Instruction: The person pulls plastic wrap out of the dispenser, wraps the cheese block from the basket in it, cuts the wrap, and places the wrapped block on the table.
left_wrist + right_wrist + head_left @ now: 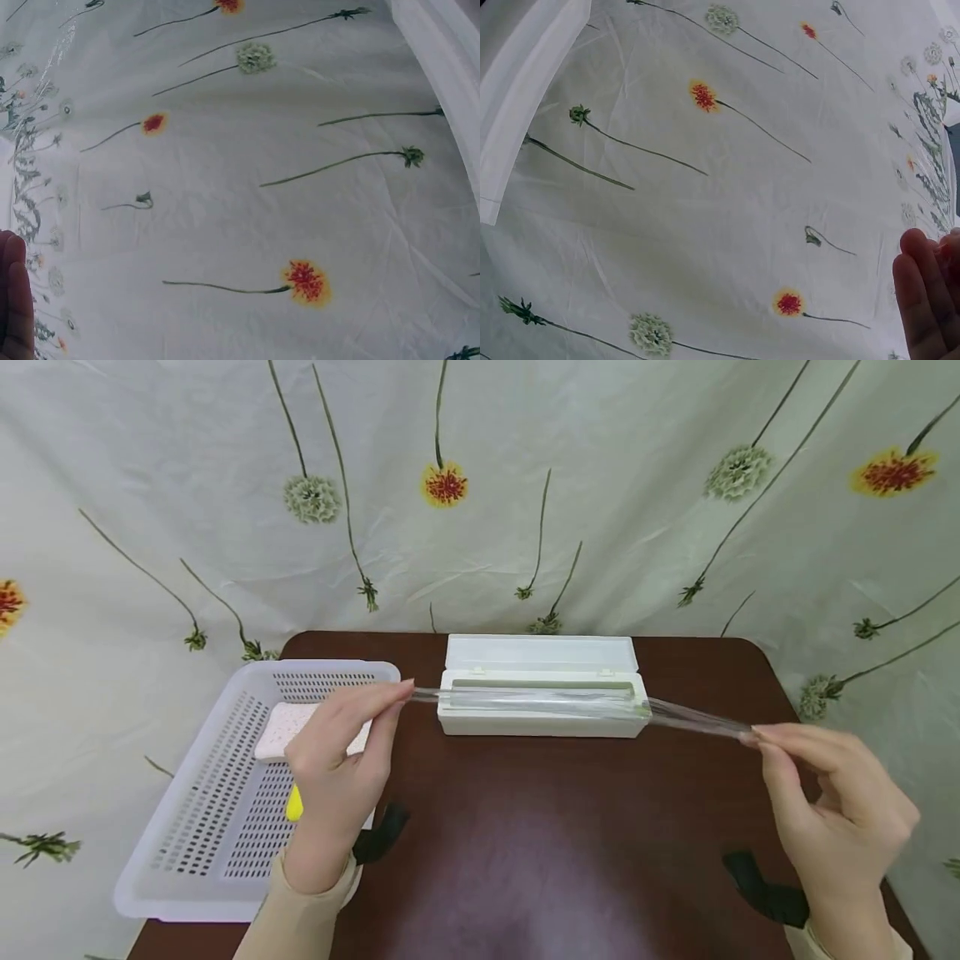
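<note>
Cream sleeves are reaching in from the near edge, each with a black strap showing at the wrist, and the dark brown worktop is stretching out between them. Just beyond, both hands are working: the left hand is pinching one end of a clear film between thumb and finger, and the right hand is pinching the other, so the grip is closing tight on both sides. Fingers are barely peeping into the wrist views, where the film's ends aren't showing.

Off to the left, a white basket is sitting partly behind the left arm, holding a pale speckled block and something yellow, mostly hidden.

Across the middle, that film is running in a narrow, gathered band, passing over the white box. Behind it, the box's lid is leaning back, raised. So the opening-up is looking done, and a length of film is spanning hand to hand. Whether it's joining anything inside the box, I'm not able to tell. Spreading and releasing it are seemingly remaining undone, with the lid also awaiting closing. Farthest off, a flower-printed cloth is hanging.
</note>
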`<state>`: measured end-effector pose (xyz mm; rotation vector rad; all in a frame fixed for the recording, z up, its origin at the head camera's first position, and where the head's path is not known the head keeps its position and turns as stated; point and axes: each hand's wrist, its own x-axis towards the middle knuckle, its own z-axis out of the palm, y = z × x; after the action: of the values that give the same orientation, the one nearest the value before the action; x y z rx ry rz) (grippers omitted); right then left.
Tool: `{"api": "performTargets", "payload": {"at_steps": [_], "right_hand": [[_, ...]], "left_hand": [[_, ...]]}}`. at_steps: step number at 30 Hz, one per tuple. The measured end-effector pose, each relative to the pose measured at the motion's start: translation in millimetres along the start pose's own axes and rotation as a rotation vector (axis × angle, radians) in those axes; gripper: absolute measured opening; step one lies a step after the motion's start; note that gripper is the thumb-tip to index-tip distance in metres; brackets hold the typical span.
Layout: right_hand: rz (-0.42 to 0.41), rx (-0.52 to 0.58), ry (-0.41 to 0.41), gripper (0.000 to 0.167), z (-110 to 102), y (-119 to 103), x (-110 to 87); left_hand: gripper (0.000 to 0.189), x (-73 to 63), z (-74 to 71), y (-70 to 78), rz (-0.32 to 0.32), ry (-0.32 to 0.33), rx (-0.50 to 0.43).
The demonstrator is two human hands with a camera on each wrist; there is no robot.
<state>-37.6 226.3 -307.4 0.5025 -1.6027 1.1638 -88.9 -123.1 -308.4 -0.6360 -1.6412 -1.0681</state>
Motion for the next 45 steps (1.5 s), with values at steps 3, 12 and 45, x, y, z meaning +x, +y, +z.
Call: {"api": "performTargets", "payload": {"at_steps": [3,12,45], "right_hand": [[0.038,0.112,-0.092,0.013,-14,-11,-11.0],[0.237,0.292,-0.385,0.011,-51,-22,-40.2],[0.806,-0.032,-1.248,0.009,-77,36,-172.6]], "left_hand": [[0.022,-13.1,-7.9,6.4,0.05,-0.01,-0.008],[0.024,-43.7,-28.4,31.9,0.159,-0.082,-0.09],[0.007,-228.0,-66.3,15.3,-0.193,-0.771,0.083]]}}
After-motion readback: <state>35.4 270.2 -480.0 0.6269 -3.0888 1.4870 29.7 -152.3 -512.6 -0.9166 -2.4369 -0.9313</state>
